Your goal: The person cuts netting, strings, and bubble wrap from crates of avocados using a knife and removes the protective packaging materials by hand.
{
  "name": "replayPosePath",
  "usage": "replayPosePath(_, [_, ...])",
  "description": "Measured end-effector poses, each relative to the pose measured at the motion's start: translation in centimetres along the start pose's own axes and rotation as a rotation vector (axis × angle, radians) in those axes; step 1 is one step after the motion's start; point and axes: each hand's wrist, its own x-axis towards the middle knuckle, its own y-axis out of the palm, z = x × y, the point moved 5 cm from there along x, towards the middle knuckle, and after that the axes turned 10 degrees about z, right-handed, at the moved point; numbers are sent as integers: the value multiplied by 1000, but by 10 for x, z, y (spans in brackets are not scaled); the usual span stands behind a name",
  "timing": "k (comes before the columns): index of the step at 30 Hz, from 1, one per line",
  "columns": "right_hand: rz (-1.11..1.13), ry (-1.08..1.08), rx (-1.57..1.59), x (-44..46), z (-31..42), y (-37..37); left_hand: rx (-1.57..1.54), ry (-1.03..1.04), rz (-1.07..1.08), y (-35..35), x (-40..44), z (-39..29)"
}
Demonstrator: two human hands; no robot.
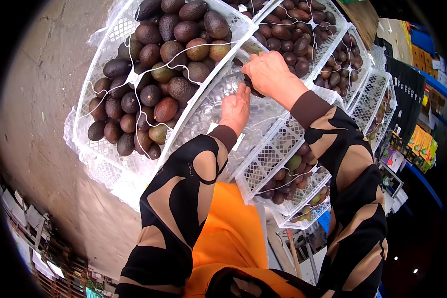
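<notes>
My right hand [272, 74] is closed, its fingers curled over the far end of the gap between the crates. Dark avocados [255, 89] show just beneath it, but what its fingers hold is hidden. Close beside it, my left hand [236, 110] lies over clear plastic wrapping [208, 107], fingers stretched toward the dark avocados. To the left, a large white mesh crate [115, 31] is full of dark purple and greenish avocados [170, 49]. White elastic netting cords [134, 78] cross over them.
More white crates of avocados stand at the upper right [285, 32] and lower right [283, 186], some stacked. Bare concrete floor [39, 99] stretches along the left. Black crates [405, 92] and printed cartons [422, 144] are stacked at the far right.
</notes>
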Motion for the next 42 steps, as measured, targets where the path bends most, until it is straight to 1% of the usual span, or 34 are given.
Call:
replayPosePath(1, [39,5,-54,5,3,-1,1,-4,10,-1,-2,-1])
replayPosePath(2, [-40,-6,-81,9,6,-2,1,-9,19,-2,-4,-2])
replayPosePath(5, [-72,5,-159,22,7,22,9,-8,84,10,-24,-19])
replayPosePath(6, [-69,7,-87,21,0,22,18,-10,108,17,-32,-22])
replayPosePath(7, [-107,28,20,14,-8,13,-96,-30,163,21,-39,-21])
replayPosePath(9, [-147,87,256,-22,-25,0,-156,3,60,15,-54,-13])
replayPosePath(11, [-198,214,371,-84,-36,-26,-258,116,111,9,-53,0])
replayPosePath(12, [-259,327,565,-118,-40,-31,-14,189,204,-4,-46,1])
replayPosePath(13, [-330,441,753,-151,-42,-33,123,257,228,-19,-33,0])
replayPosePath(14, [-379,602,1065,-184,-37,-19,164,341,136,-27,-19,0])
replayPosePath(15, [-418,731,1305,-214,-23,10,252,372,165,-34,-5,-2])
replayPosePath(16, [-372,852,1594,-237,6,27,292,386,142,-37,9,-3])
replayPosePath(17, [-426,842,1865,-252,39,52,285,335,5,-48,23,-6])
replayPosePath(18, [-393,900,2018,-262,72,73,248,357,-117,-63,29,-21])
replayPosePath(19, [-406,916,2097,-265,102,86,211,381,-237,-74,31,-34])
replayPosePath(20, [-473,977,2227,-263,131,109,162,499,-201,-70,32,-53])
replayPosePath(21, [-529,1035,2290,-255,151,114,73,601,-47,-60,27,-73])
replayPosePath(22, [-482,1123,2272,-246,167,128,38,721,23,-42,22,-90])
replayPosePath(23, [-526,1180,2149,-234,176,141,0,839,96,-15,16,-99])
replayPosePath(24, [-559,1239,2021,-222,185,154,133,913,-25,12,15,-103])
replayPosePath(26, [-625,1271,1908,-206,180,155,180,696,119,35,25,-101])
replayPosePath(27, [-641,1273,1777,-200,169,151,199,584,195,47,27,-97])
replayPosePath(28, [-642,1274,1646,-196,160,149,251,593,235,47,34,-98])
replayPosePath(31, [-544,1301,1593,-176,147,153,326,708,318,43,40,-100])
replayPosePath(32, [-545,1323,1595,-169,145,160,373,745,328,42,41,-100])
replayPosePath(34, [-543,1373,1595,-162,140,171,358,742,326,38,43,-98])
replayPosePath(37, [-354,1423,1654,-162,131,176,333,752,320,39,40,-96])
replayPosePath(41, [-362,1422,1629,-162,120,185,309,833,343,30,33,-100])
replayPosePath(42, [-367,1430,1643,-160,115,187,291,906,343,18,29,-102])
